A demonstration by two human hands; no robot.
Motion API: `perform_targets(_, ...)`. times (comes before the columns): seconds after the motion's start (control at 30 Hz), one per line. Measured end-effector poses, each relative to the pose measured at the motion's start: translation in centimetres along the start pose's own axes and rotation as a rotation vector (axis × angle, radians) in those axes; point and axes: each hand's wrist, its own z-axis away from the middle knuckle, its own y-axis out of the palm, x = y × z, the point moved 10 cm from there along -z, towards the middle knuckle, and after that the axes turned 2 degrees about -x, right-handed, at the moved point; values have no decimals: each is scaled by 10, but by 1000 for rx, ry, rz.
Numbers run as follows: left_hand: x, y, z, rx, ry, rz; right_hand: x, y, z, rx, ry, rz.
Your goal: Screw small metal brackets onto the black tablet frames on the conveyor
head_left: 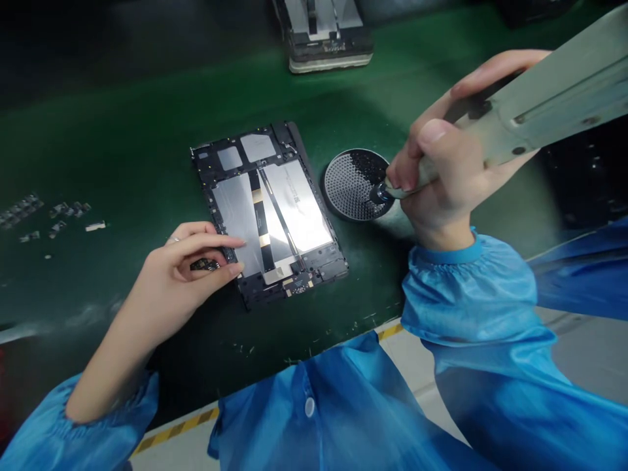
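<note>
An opened tablet (304, 206) lies on the green mat, showing silver battery panels, a dark ribbon cable and circuit boards. At its left edge is my left hand (184, 265), index finger and thumb apart, their tips resting on the tablet. Behind the thumb shows a small dark part (205, 264); whether it lies on the mat or in the curled fingers I cannot tell. My right hand (446, 157) grips a pale electric screwdriver (554, 91), tilted down to the left. Its tip is over a round screw tray (343, 186) with many small holes, partly filled with dark screws.
Several small metal parts (69, 209) lie on the mat at left, beside a small white piece (95, 226). A stack of similar opened tablets (328, 49) stands at the back. Yellow-black tape (176, 428) marks the near table edge.
</note>
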Motion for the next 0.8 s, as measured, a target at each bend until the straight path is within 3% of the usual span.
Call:
perform_targets(0.1, 1, 0, -1, -5, -6, 24, 7, 6, 0, 54, -2, -15)
perform_targets(0.5, 2, 4, 0, -27, 48, 45, 4, 1, 5, -12, 66, 67)
perform_targets(0.67, 0, 6, -4, 0, 62, 26, 11, 13, 2, -18, 246, 165)
perform_targets(0.8, -7, 11, -18, 82, 57, -69, 23, 37, -2, -11, 435, 143)
